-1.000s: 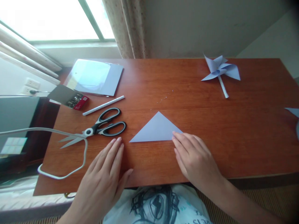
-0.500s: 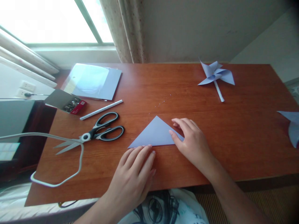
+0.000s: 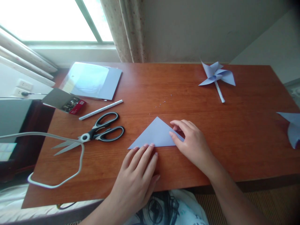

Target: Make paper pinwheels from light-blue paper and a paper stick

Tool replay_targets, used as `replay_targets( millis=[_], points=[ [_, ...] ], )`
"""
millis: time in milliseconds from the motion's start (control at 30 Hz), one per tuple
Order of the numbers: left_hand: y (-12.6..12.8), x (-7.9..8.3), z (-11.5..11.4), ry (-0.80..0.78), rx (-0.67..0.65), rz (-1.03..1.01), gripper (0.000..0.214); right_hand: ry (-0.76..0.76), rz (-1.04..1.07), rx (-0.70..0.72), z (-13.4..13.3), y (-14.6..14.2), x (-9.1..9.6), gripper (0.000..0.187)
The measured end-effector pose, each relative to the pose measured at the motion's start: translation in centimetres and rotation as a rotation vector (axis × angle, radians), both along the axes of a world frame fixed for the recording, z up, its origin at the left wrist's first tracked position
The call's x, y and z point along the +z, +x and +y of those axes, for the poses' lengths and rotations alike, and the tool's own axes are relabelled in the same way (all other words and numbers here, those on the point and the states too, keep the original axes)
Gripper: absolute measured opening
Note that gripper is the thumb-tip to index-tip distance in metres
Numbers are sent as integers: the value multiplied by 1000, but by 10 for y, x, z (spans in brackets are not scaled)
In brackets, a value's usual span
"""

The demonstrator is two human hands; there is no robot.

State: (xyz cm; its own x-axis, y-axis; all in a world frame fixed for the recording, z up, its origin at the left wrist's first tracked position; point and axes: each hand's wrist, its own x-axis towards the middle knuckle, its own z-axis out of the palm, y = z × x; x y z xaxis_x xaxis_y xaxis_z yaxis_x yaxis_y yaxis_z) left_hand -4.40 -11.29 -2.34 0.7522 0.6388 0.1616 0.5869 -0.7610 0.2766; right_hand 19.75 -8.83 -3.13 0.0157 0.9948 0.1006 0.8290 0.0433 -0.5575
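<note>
A triangle of folded pale-blue paper (image 3: 156, 134) lies on the table before me, its long edge towards me and its point away. My left hand (image 3: 139, 172) rests at that long edge, fingers stretched out, fingertips touching the paper left of its middle. At the right corner is my right hand (image 3: 191, 142); its thumb rests on the paper, and its curved fingers stay apart from the thumb along the sloping edge. The hand partly hides that corner. Left of the paper, a pair of scissors (image 3: 93, 132) with black and grey handles lies spread, blades pointing left.
On the wooden table (image 3: 246, 140) are a paper pinwheel (image 3: 215, 75) at the back right, a rolled paper stick (image 3: 100, 110), a pack of paper (image 3: 93, 81) and an opened box (image 3: 63, 100). A white cable (image 3: 81, 162) loops over the scissor blades. Another paper piece (image 3: 294, 129) shows at far right.
My left hand has shifted slightly right along the long edge, its fingertips now a little further onto the paper. The right hand and the triangle have hardly moved.
</note>
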Motion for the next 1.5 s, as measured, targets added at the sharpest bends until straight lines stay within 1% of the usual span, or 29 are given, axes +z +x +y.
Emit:
replay_targets(
  millis=[333,500,667,733,833,900,933,1000,1100,1133,1200,1267,1333,1433,1500],
  points=[
    [-3,1,-1,-88,-9,-39,47,-80,158,-45,1,1,10,15],
    [-3,0,1,-104,-17,-74,45,-76,185,-33,0,1,11,15],
    [-3,-1,0,-108,-39,-88,45,-105,294,-46,-3,3,11,13],
    [-4,0,0,-108,-52,-119,47,-118,353,-56,-5,3,12,11],
    [-6,4,2,-139,-45,-233,48,-113,429,-61,-9,2,18,6],
    [-5,9,6,-208,-12,-319,47,-68,462,-50,-15,-1,25,6],
    [-4,12,8,-267,17,-365,44,-32,467,-44,-18,-4,29,7],
    [0,18,15,-441,104,-464,33,51,443,-24,-25,-12,36,10],
    [5,24,26,-760,271,-624,11,166,330,31,-38,-28,42,14],
    [6,24,30,-862,318,-686,14,188,287,56,-43,-34,42,15],
    [6,25,36,-1017,399,-790,28,215,210,109,-52,-46,38,16],
    [4,26,41,-1095,460,-829,39,232,140,155,-59,-55,31,17],
    [3,27,42,-1134,504,-824,43,246,84,195,-64,-61,25,16],
    [1,27,41,-1159,570,-810,37,237,68,243,-69,-67,20,15],
    [0,25,39,-1161,597,-797,32,169,140,252,-69,-68,21,16]
  ],
)
